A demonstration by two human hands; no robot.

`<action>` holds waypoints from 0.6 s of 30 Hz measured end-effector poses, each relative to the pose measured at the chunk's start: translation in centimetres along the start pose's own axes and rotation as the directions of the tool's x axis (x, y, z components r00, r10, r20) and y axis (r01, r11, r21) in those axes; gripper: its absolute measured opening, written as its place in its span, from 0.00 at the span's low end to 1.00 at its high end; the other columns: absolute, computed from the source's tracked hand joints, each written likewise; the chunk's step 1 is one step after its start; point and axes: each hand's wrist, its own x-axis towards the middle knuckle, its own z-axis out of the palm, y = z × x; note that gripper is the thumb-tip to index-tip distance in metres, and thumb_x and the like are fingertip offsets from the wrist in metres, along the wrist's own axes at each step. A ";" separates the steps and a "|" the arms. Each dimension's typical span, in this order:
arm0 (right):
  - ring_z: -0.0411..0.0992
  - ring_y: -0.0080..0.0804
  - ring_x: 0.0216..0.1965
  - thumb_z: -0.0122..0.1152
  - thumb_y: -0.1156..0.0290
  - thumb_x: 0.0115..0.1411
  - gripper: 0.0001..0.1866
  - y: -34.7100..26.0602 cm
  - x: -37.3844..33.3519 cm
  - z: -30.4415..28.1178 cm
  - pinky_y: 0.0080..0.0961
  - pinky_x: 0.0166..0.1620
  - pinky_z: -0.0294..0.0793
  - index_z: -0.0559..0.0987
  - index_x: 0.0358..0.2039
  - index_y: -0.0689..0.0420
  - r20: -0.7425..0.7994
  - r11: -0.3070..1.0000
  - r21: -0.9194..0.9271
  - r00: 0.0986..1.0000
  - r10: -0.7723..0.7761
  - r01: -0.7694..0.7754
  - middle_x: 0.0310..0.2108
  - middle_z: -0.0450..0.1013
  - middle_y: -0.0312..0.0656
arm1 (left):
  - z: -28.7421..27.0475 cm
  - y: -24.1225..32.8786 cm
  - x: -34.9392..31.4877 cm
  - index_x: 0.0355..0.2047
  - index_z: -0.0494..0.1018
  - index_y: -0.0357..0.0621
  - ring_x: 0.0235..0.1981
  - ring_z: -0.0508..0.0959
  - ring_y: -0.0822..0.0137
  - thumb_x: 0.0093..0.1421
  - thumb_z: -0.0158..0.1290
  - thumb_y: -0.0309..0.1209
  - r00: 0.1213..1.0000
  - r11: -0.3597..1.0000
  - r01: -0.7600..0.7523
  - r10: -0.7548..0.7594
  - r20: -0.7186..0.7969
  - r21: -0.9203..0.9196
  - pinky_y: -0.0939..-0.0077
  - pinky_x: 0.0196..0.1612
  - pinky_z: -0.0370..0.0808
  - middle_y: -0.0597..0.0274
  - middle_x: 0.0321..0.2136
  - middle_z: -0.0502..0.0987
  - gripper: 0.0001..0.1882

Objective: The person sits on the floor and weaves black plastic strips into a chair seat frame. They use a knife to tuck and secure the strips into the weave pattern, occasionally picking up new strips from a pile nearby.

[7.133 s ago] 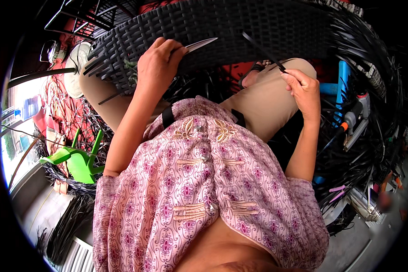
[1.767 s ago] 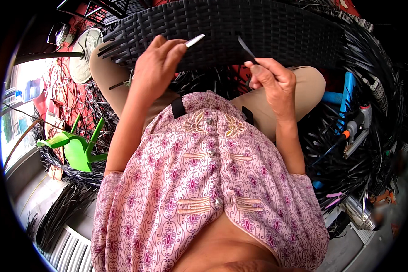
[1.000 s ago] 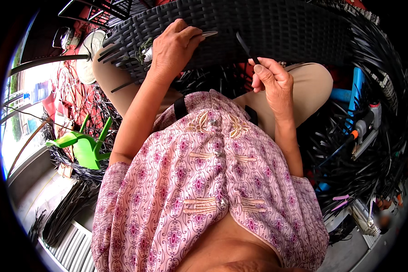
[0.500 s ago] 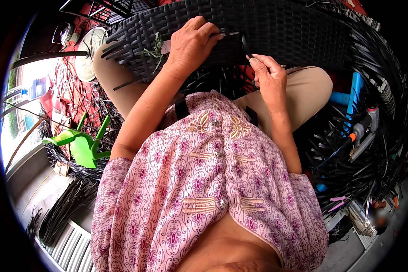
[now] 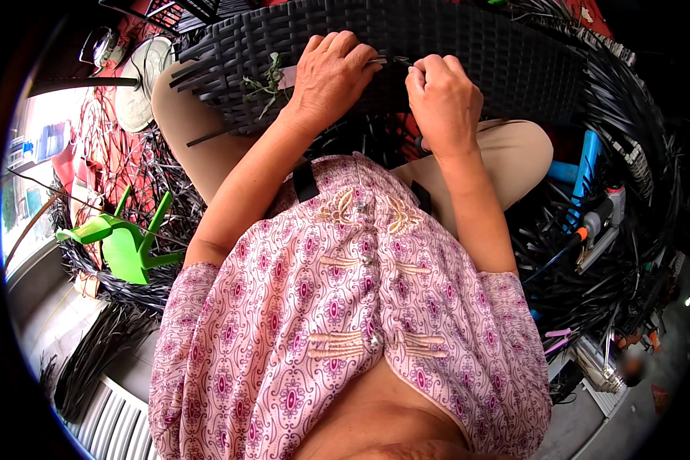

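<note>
A curved panel of woven black strips (image 5: 284,40) lies across my lap. Over its middle, my left hand (image 5: 332,73) is closed around a thin pointed metal tool (image 5: 379,59) whose tip pokes out past the fingers. A pale pinkish end (image 5: 287,77) with a ragged grey-green strip (image 5: 265,83) shows on the other side of that hand. My right hand (image 5: 445,100) is close by on the right, fingers pinched at the panel. A short bit of black plastic strip (image 5: 401,60) shows at its fingertips; the rest is hidden.
Long black strips (image 5: 629,100) are heaped in a coil at my right, with a blue tool (image 5: 586,172) and a grey-and-orange tool (image 5: 594,222) on them. At my left, a bright green plastic piece (image 5: 126,249) rests on tangled strips. Loose strip ends (image 5: 199,80) stick out of the panel's left side.
My right hand has moved up to the panel, closer to my left hand, and turned its back upward. The strip that stood up from its fingers is now mostly out of sight.
</note>
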 end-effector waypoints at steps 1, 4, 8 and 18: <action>0.77 0.47 0.26 0.64 0.67 0.60 0.08 -0.2 0.2 0.0 0.38 0.29 0.78 0.78 0.28 0.56 0.017 1.000 -0.019 1.000 0.000 0.000 0.30 0.74 0.45 | 0.0 0.0 0.0 0.35 0.78 0.48 0.36 0.76 0.61 0.56 0.64 0.36 1.000 1.000 0.000 0.000 0.001 -0.002 0.67 0.41 0.68 0.65 0.30 0.74 0.10; 0.78 0.49 0.27 0.63 0.67 0.60 0.07 -0.4 0.5 -0.1 0.40 0.31 0.78 0.78 0.28 0.56 0.078 0.999 -0.035 0.997 0.017 -0.014 0.30 0.75 0.46 | -0.1 0.0 0.0 0.35 0.78 0.48 0.37 0.76 0.61 0.56 0.64 0.36 1.000 1.000 0.006 -0.006 0.006 -0.012 0.67 0.41 0.68 0.65 0.31 0.73 0.10; 0.78 0.49 0.31 0.65 0.68 0.59 0.06 0.7 1.2 0.2 0.42 0.36 0.78 0.81 0.29 0.57 0.077 0.996 0.080 0.996 0.043 -0.049 0.31 0.76 0.46 | -0.3 0.1 0.5 0.34 0.77 0.47 0.37 0.76 0.59 0.55 0.64 0.37 0.999 1.000 0.025 -0.024 0.045 -0.011 0.65 0.41 0.70 0.63 0.31 0.73 0.11; 0.78 0.48 0.33 0.70 0.71 0.51 0.07 1.5 2.4 2.1 0.39 0.39 0.77 0.82 0.28 0.59 0.169 0.951 0.302 0.985 0.023 -0.074 0.30 0.79 0.47 | -1.6 0.1 2.4 0.32 0.76 0.45 0.36 0.80 0.54 0.55 0.64 0.47 0.959 0.984 0.130 -0.156 0.238 0.121 0.59 0.36 0.76 0.58 0.32 0.75 0.18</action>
